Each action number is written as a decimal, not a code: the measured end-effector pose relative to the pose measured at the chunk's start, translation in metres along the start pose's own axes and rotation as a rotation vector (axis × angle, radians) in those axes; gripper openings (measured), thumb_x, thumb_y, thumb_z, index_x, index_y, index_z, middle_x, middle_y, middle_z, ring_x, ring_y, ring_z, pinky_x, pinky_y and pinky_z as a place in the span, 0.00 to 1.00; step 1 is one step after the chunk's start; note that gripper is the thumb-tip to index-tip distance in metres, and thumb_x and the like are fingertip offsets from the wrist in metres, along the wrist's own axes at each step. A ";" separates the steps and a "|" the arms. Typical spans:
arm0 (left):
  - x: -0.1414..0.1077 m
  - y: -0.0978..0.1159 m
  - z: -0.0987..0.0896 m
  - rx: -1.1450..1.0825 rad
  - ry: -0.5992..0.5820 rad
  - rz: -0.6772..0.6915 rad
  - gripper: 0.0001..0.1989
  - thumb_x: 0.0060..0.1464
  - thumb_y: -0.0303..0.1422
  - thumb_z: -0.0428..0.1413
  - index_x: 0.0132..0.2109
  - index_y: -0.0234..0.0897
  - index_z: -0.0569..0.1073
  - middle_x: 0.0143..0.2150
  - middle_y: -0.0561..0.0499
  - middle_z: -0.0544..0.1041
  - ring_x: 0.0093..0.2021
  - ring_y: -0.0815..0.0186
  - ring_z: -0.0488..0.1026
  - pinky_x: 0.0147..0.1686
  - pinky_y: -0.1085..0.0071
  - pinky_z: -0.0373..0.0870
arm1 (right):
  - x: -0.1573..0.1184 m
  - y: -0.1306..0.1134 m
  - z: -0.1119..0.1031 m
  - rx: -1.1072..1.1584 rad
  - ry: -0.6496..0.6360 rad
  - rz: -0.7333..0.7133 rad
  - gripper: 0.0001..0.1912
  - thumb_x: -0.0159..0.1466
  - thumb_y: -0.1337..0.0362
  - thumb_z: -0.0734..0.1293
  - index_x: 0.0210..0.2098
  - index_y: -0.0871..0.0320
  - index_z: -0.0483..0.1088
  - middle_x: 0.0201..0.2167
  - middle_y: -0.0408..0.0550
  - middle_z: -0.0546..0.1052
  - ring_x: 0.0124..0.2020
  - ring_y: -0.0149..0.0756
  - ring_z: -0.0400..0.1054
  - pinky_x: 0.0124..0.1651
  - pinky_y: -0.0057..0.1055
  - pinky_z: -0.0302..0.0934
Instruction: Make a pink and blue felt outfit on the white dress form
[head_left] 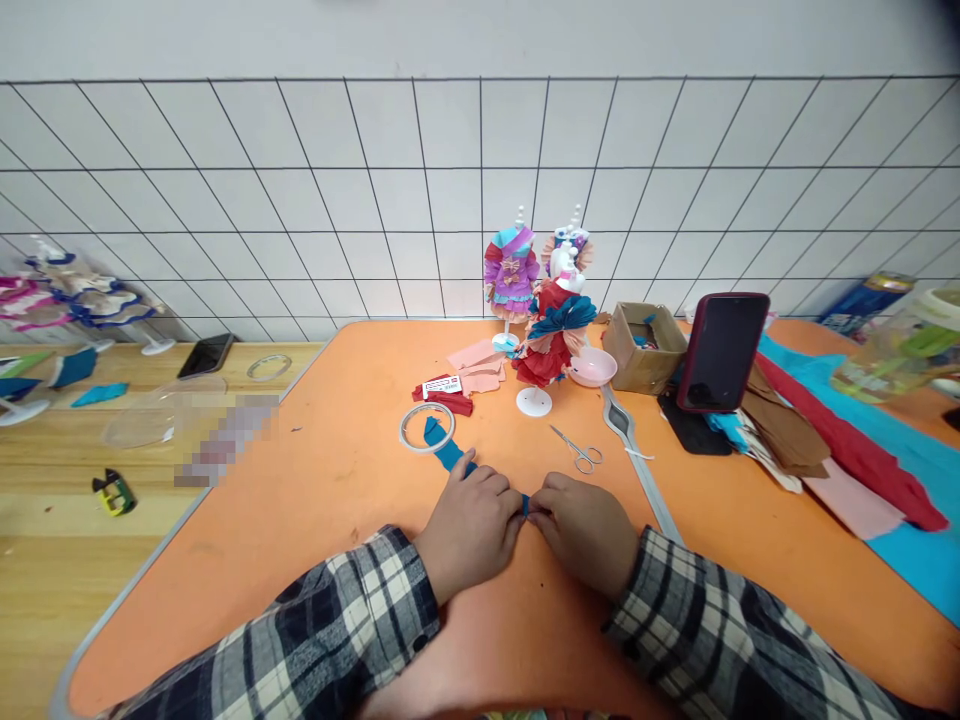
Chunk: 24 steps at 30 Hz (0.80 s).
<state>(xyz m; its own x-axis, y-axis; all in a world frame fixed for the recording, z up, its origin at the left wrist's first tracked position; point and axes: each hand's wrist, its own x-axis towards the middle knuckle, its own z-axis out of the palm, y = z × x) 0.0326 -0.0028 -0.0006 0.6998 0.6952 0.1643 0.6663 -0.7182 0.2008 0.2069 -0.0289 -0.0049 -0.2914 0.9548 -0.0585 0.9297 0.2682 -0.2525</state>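
Observation:
A strip of blue crepe paper [448,453] runs from beside a roll of tape [406,431] down under my left hand [474,524]. My left hand is closed on the strip near its lower end. Its fingertips meet those of my right hand [583,527], which pinches the same strip; a small bit of blue shows between the two. Small scissors [579,452] lie just beyond my right hand. Red paper pieces [454,402] and pink paper pieces [480,368] are behind the tape roll.
Dressed doll stands [534,403] rise at the back centre, near a pink bowl [593,368], a cardboard box [646,352] and a propped phone [724,350]. Coloured paper [862,440] spreads at the right. A dark phone [205,356] and a small yellow-black object [115,492] lie at the left.

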 end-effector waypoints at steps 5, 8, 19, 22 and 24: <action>0.001 -0.002 0.000 0.004 0.004 0.015 0.08 0.58 0.31 0.53 0.33 0.41 0.76 0.29 0.53 0.74 0.38 0.62 0.69 0.60 0.50 0.51 | -0.001 0.000 0.000 0.062 0.027 0.031 0.06 0.65 0.63 0.64 0.33 0.54 0.72 0.34 0.42 0.73 0.32 0.31 0.68 0.29 0.29 0.48; 0.001 -0.002 -0.001 0.003 0.007 0.015 0.08 0.58 0.32 0.53 0.34 0.41 0.76 0.29 0.53 0.74 0.37 0.62 0.70 0.61 0.49 0.49 | -0.002 0.000 -0.001 0.071 0.060 0.022 0.04 0.64 0.63 0.65 0.37 0.53 0.72 0.37 0.43 0.72 0.34 0.32 0.68 0.30 0.28 0.50; 0.000 -0.002 -0.002 0.004 0.014 0.019 0.08 0.59 0.33 0.53 0.34 0.41 0.76 0.28 0.53 0.74 0.38 0.62 0.70 0.61 0.48 0.49 | 0.002 0.003 -0.002 0.017 0.001 -0.018 0.09 0.66 0.61 0.63 0.35 0.49 0.76 0.34 0.42 0.72 0.32 0.31 0.67 0.29 0.28 0.47; 0.000 -0.002 -0.001 0.001 0.022 0.010 0.06 0.58 0.33 0.54 0.36 0.40 0.76 0.30 0.52 0.75 0.39 0.62 0.70 0.62 0.48 0.47 | 0.002 0.003 -0.001 0.016 -0.003 -0.011 0.10 0.66 0.61 0.62 0.35 0.49 0.76 0.33 0.42 0.72 0.32 0.31 0.68 0.28 0.29 0.47; 0.001 -0.001 -0.001 0.004 0.025 0.008 0.06 0.58 0.33 0.54 0.37 0.40 0.76 0.31 0.52 0.75 0.40 0.62 0.70 0.62 0.47 0.47 | 0.002 0.003 -0.001 0.018 0.000 -0.007 0.10 0.66 0.61 0.62 0.35 0.50 0.76 0.33 0.42 0.72 0.32 0.31 0.68 0.28 0.29 0.47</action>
<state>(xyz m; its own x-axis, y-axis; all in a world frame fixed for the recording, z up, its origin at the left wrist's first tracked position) 0.0319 -0.0013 -0.0003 0.6982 0.6902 0.1901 0.6620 -0.7236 0.1955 0.2096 -0.0262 -0.0048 -0.2983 0.9528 -0.0566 0.9233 0.2730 -0.2702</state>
